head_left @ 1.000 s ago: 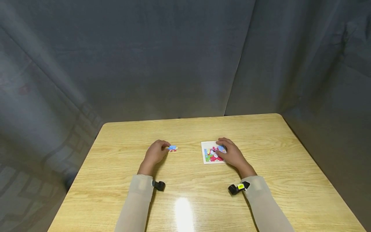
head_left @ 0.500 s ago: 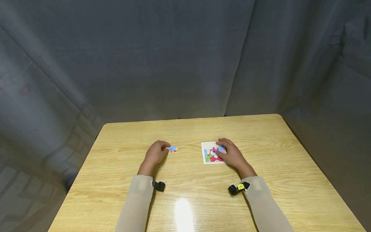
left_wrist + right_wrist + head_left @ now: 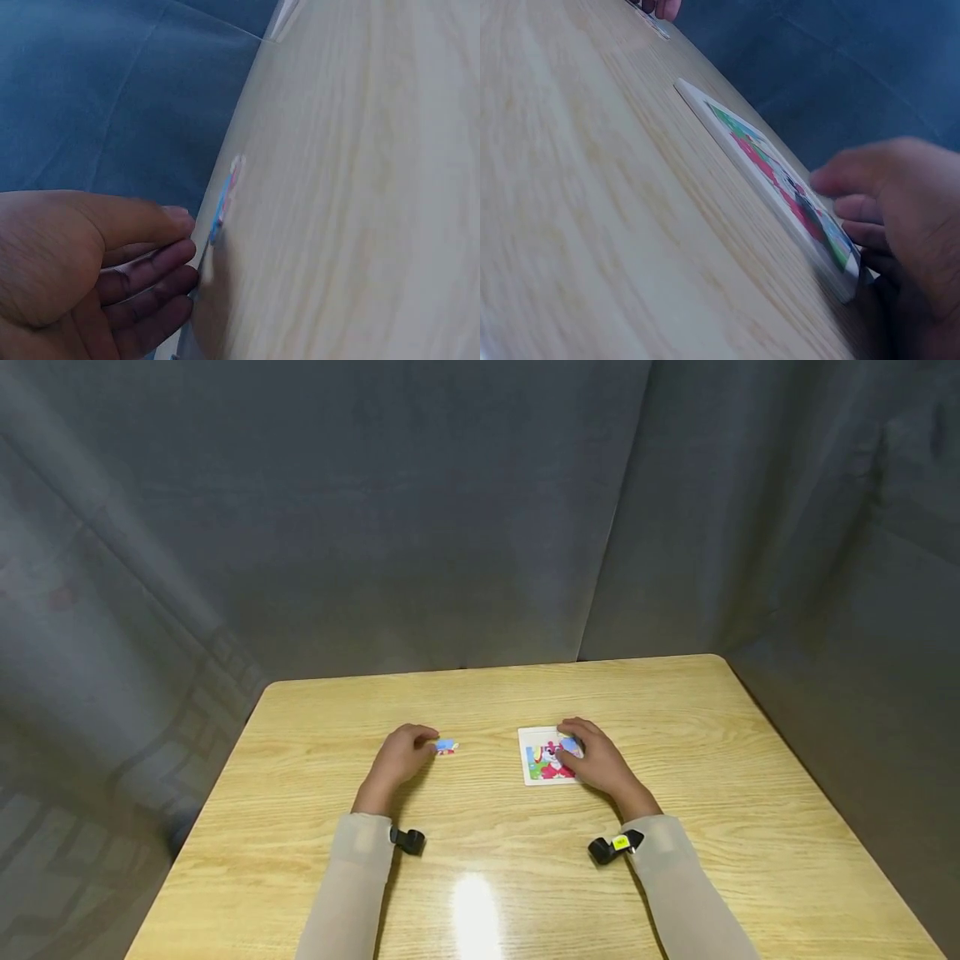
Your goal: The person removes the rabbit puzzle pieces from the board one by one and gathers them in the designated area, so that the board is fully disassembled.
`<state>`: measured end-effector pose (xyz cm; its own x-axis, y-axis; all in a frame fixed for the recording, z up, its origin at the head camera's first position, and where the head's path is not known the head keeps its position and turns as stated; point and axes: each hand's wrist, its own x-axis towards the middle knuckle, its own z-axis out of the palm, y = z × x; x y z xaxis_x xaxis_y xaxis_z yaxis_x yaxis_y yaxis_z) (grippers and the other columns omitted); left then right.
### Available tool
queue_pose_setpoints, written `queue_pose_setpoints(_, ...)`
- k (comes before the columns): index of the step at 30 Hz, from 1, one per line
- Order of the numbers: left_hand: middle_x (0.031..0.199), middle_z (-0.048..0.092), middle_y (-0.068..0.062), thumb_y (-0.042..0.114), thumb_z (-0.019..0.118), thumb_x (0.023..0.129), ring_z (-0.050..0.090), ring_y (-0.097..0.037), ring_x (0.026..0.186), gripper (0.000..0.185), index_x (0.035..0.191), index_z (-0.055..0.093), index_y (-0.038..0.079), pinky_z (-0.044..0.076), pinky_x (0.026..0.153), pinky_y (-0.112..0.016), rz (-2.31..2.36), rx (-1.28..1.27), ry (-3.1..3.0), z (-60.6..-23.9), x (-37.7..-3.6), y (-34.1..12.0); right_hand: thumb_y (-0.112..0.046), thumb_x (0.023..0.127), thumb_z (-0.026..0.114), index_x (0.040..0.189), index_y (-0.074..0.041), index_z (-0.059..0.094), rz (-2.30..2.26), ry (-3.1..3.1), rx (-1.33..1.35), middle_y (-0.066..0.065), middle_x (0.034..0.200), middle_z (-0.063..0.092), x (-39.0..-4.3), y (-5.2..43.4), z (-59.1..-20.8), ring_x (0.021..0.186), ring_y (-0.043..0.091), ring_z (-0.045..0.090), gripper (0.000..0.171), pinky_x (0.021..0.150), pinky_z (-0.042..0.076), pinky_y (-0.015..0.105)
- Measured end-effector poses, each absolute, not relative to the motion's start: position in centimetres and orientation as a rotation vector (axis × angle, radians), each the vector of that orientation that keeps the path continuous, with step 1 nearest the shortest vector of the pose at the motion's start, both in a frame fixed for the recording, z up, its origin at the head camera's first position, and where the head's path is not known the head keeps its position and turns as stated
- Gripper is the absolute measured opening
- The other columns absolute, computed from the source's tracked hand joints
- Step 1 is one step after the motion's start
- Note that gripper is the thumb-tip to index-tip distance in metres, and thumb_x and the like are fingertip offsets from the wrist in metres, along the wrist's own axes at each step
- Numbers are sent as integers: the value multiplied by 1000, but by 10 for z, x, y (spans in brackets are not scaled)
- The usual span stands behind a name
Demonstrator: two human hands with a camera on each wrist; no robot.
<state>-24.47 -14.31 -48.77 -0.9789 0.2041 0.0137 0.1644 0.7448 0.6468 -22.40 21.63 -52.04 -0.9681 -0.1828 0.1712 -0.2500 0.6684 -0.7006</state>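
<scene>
A small blue and red puzzle piece (image 3: 447, 746) lies flat on the wooden table (image 3: 480, 693). My left hand (image 3: 420, 745) rests beside it, fingertips touching its left edge; in the left wrist view the piece (image 3: 225, 196) sits just past the thumb of the hand (image 3: 161, 240). A white puzzle board (image 3: 537, 758) with a colourful cartoon picture lies to the right. My right hand (image 3: 579, 747) rests on its right part, covering that side. The right wrist view shows the board (image 3: 765, 161) edge-on, with the hand (image 3: 855, 217) over its near end.
Dark grey curtains (image 3: 450, 510) hang close behind and around the table. Its back edge (image 3: 495, 666) and right edge (image 3: 810, 768) are near. A small black camera is strapped to each wrist (image 3: 408, 840) (image 3: 613, 846).
Both hands and the puzzle piece stay where they were. Only the head view has shifted slightly.
</scene>
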Motion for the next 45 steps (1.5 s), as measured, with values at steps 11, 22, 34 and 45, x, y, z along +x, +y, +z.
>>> queue_pose_setpoints(11, 131, 55, -11, 21, 62, 97, 59, -29, 111, 32, 127, 63, 9, 49, 95, -45, 1160, 369, 2846, -485, -240, -118, -21, 90, 70, 140, -2, 49, 1214, -2820, 426, 18, 145, 44, -218, 229, -514, 136, 38, 36, 58, 110, 29, 55)
queue_pose_setpoints(22, 137, 51, -9, 29, 59, 99, 51, -30, 124, 42, 137, 55, 13, 45, 100, -46, 1106, 497, 2837, -474, -241, -58, -17, 90, 65, 143, -3, 46, 1114, -2831, 472, 16, 146, 43, -217, 238, -516, 135, 38, 37, 58, 108, 31, 57)
queue_pose_setpoints(34, 147, 42, -9, 30, 56, 100, 44, -26, 132, 50, 145, 45, 12, 40, 106, -41, 923, 696, 2753, -474, -237, 14, -11, 90, 60, 144, 1, 43, 1089, -2872, 473, 15, 148, 39, -221, 238, -519, 137, 38, 35, 58, 108, 31, 57)
queue_pose_setpoints(45, 147, 43, -9, 34, 56, 99, 41, -26, 134, 53, 146, 46, 10, 39, 107, -39, 726, 729, 2802, -488, -244, 44, -16, 90, 63, 143, 1, 45, 1083, -2870, 485, 14, 148, 40, -220, 234, -516, 137, 36, 36, 59, 109, 33, 53)
